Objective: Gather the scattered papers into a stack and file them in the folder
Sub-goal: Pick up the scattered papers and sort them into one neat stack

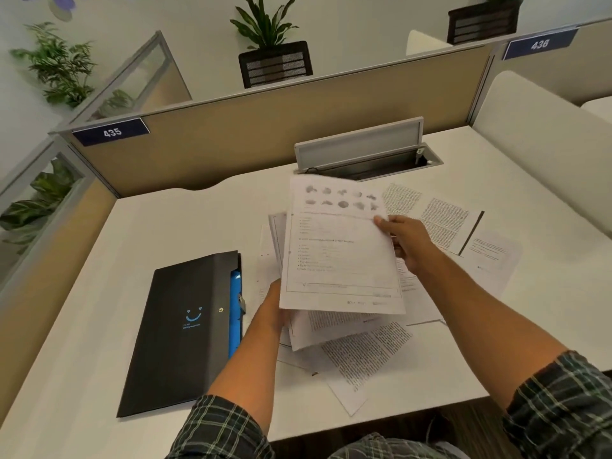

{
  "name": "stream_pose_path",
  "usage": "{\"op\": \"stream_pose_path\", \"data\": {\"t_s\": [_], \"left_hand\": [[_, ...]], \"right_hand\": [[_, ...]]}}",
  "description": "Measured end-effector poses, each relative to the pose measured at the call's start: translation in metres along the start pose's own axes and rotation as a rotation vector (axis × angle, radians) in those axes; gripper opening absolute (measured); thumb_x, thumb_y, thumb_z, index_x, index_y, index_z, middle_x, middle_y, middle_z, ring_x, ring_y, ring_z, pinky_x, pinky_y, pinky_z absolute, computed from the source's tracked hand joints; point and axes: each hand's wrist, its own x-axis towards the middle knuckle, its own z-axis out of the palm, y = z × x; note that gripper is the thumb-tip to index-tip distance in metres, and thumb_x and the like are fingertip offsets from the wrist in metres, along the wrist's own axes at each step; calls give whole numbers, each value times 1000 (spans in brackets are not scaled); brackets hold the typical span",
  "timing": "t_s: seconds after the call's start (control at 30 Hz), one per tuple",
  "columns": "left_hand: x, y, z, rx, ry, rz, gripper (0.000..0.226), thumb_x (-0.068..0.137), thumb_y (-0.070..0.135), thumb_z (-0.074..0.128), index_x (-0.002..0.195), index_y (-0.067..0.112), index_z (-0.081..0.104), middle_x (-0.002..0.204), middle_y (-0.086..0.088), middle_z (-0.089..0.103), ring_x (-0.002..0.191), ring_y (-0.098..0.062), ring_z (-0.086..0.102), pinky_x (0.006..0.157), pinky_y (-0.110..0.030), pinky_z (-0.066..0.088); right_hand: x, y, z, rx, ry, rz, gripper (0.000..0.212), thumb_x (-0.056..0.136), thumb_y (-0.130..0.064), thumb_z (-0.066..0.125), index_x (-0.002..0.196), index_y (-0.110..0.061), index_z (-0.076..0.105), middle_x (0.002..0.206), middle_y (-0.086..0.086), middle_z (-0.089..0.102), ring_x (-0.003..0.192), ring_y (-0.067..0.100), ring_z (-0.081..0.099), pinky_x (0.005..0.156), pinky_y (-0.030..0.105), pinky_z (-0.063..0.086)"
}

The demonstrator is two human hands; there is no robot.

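Left hand [273,304] comes up from the near edge of the desk [159,226] and disappears behind the lower left corner of the raised sheets [337,250]; from my feed I see only its back and wrist, so I cannot tell how its fingers sit, though it seems to carry the bundle from below. Further left, the folder [180,332] lies flat toward the desk's near left corner, black with a small blue smiling mark and a round clasp, a strip of blue lining showing along its right edge. The top raised sheet is white, tilted up toward me, with two rows of grey blotchy pictures at its head and bulleted lines below; the print is too blurred for me to read. More sheet edges peek out behind its left side, but I cannot count them. Loose papers [364,356] of dense text lie fanned beneath on the desk, one overhanging the near edge. Right hand [409,241] pinches the top sheet's right edge, thumb on the front, fingers hidden behind. More printed pages [443,217] lie spread toward the desk's right side, partly covered by my right forearm.
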Motion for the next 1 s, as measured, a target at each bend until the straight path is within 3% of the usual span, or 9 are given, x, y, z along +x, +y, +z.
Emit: {"op": "stream_pose_path", "data": {"t_s": [0.13, 0.27, 0.47, 0.57, 0.63, 0.7, 0.77, 0.87, 1.0], "left_hand": [[-6, 12, 7, 89, -91, -5, 34, 101, 21, 54, 68, 12, 55, 63, -8, 57, 55, -18, 46, 56, -27, 35], [-8, 13, 8, 109, -152, -20, 26, 98, 30, 60, 81, 11, 61, 73, -9, 59, 63, -21, 48, 62, -29, 36], [-16, 8, 7, -16, -120, 5, 37, 101, 24, 58, 66, 13, 58, 48, -3, 58, 49, -13, 48, 41, -19, 44], [-28, 33, 23, -95, -237, 140, 46, 105, 43, 43, 82, 11, 67, 77, -13, 66, 56, -18, 64, 50, -23, 53], [-34, 45, 24, -162, -353, 255, 68, 99, 66, 29, 119, 16, 70, 108, -15, 74, 91, -26, 75, 70, -36, 61], [-40, 49, 22, -160, -456, 310, 70, 90, 72, 42, 132, 21, 64, 124, -14, 70, 112, -32, 68, 90, -49, 57], [-43, 54, 21, -49, -462, 395, 62, 82, 59, 65, 132, 22, 63, 127, -11, 69, 118, -31, 65, 101, -51, 51], [-46, 62, 19, -10, -417, 519, 53, 79, 29, 78, 129, 23, 63, 122, -5, 72, 116, -27, 66, 95, -43, 56], [-45, 65, 5, -42, -411, 578, 49, 75, 26, 81, 122, 27, 66, 120, -9, 71, 112, -29, 66, 91, -48, 58]], "right_hand": [[4, 25, -7, -127, 76, -8, 28, 84, -31, 84, 100, -13, 69, 90, 1, 71, 75, 19, 62, 60, 26, 46], [-1, 35, -6, -61, -156, 48, 48, 90, -35, 79, 131, -21, 61, 118, 2, 76, 106, 25, 74, 89, 47, 61], [-6, 38, -7, 20, -266, -18, 52, 82, -15, 85, 130, -18, 66, 119, 5, 76, 107, 27, 75, 90, 46, 61], [-8, 33, -7, -20, -184, -84, 51, 77, -11, 87, 124, -20, 70, 114, 2, 78, 100, 24, 77, 81, 41, 64], [-10, 26, -4, -36, -151, -173, 48, 77, -16, 88, 121, -22, 70, 113, 0, 78, 97, 21, 77, 80, 40, 64], [-14, 15, 1, -34, -148, -266, 47, 78, -23, 88, 121, -23, 69, 113, -2, 78, 99, 21, 77, 80, 41, 64], [-20, 4, 8, -15, -151, -352, 47, 77, -29, 88, 120, -23, 69, 114, -2, 77, 101, 21, 76, 80, 40, 64], [-31, -14, 19, 6, -152, -452, 43, 73, -35, 88, 112, -31, 71, 114, -3, 76, 102, 20, 74, 81, 39, 63], [-41, -23, 25, 20, -193, -556, 31, 76, -35, 86, 104, -42, 75, 112, -6, 76, 101, 22, 74, 76, 37, 64]]}}
